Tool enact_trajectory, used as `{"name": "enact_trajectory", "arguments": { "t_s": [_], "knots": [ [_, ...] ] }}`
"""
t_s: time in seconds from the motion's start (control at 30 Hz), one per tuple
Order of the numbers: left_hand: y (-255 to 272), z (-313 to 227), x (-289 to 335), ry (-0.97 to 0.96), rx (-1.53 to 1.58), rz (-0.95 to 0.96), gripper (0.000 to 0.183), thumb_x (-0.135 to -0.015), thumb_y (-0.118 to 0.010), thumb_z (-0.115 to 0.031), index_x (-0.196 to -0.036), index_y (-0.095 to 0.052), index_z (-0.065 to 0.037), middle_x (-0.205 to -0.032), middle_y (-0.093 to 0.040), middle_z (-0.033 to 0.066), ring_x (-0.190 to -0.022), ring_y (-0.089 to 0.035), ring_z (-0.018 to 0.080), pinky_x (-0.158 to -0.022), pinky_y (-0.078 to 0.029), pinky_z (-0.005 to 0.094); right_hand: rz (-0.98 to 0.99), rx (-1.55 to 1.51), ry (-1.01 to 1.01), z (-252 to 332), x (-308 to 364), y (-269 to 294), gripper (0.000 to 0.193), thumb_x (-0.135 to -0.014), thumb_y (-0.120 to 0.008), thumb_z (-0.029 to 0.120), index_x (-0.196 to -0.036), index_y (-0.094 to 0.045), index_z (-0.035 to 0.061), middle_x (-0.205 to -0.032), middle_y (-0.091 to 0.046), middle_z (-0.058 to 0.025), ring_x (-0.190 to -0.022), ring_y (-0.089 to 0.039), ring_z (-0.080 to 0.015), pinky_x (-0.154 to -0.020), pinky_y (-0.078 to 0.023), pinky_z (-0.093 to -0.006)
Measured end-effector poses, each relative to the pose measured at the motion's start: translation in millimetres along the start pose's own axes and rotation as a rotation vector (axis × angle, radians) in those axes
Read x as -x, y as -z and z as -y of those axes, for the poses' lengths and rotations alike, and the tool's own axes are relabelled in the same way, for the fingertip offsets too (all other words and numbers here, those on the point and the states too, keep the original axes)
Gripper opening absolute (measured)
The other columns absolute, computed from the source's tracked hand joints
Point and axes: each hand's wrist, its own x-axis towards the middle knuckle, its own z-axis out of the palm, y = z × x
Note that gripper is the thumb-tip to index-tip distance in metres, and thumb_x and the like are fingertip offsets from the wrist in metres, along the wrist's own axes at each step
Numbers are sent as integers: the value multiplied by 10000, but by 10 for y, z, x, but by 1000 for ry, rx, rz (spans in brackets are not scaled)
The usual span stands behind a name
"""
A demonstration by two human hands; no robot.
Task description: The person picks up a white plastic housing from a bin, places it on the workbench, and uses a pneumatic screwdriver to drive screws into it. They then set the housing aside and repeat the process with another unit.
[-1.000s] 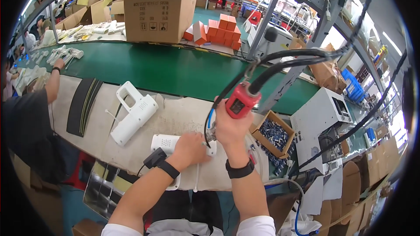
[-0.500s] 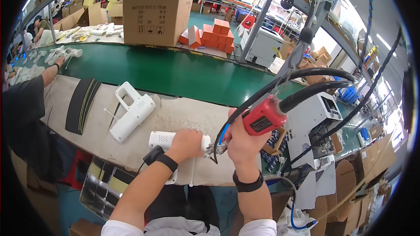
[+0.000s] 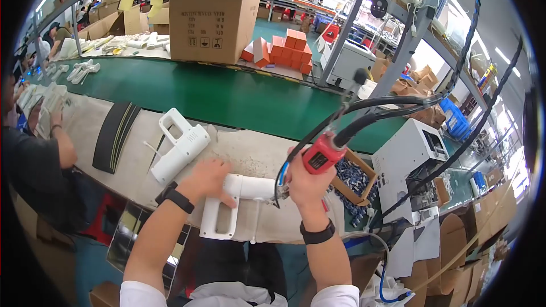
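Note:
A white plastic handheld device (image 3: 250,187) with a loop handle lies in front of me, its barrel pointing right. My left hand (image 3: 211,181) has its fingers spread over the device's left end, the thumb on the loop handle. In my right hand (image 3: 310,189) is a red handheld power tool (image 3: 322,154) with thick black cables, gripped around its body. The tool's metal working end is against or very close to the barrel's right end; the exact contact is hidden. A second white device (image 3: 181,150) of the same kind lies farther left.
A black curved strip (image 3: 115,137) lies left on the work surface. Behind runs a green conveyor belt (image 3: 239,94). Right stand a cardboard tray (image 3: 355,179) of small blue parts and a white machine (image 3: 401,159). A co-worker (image 3: 40,165) sits left. Cables hang at upper right.
My left hand has moved left off the barrel and its fingers have spread, uncovering the loop handle. The red tool sits slightly lower and left. The co-worker's arm has drawn back from the belt.

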Motion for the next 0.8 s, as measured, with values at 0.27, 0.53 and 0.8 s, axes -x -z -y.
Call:
{"name": "enact_trajectory", "arguments": {
  "t_s": [0.27, 0.53, 0.8],
  "knots": [
    [-16, -375, -194, 184, 209, 294, 804, -501, -800, -629, -1020, -654, -32, -1003, -652, 181, -978, -623, 340, -848, -489, 417, -126, -298, -7, 760, -138, -68, 107, -863, -602, -3, -933, -522, -14, -714, -628, -97, -416, -524, -122, -370, -404, -241],
    [-110, -533, -325, 94, 244, 219, 801, -543, -762, -636, -1010, -621, -1, -1025, -638, 148, -995, -614, 311, -849, -496, 407, -68, -55, 63, 227, -348, -216, 75, -875, -569, 20, -857, -584, -51, -547, -548, -42, -397, -493, -100, -390, -371, -228],
    [-171, -508, -357, 107, 255, 179, 866, -510, -778, -672, -1074, -610, -37, -1013, -637, 149, -987, -618, 308, -817, -507, 411, -69, -11, -32, -151, -335, -358, 73, -862, -570, 26, -834, -595, -37, -607, -586, -57, -427, -507, -91, -404, -381, -232]
  ]
}}
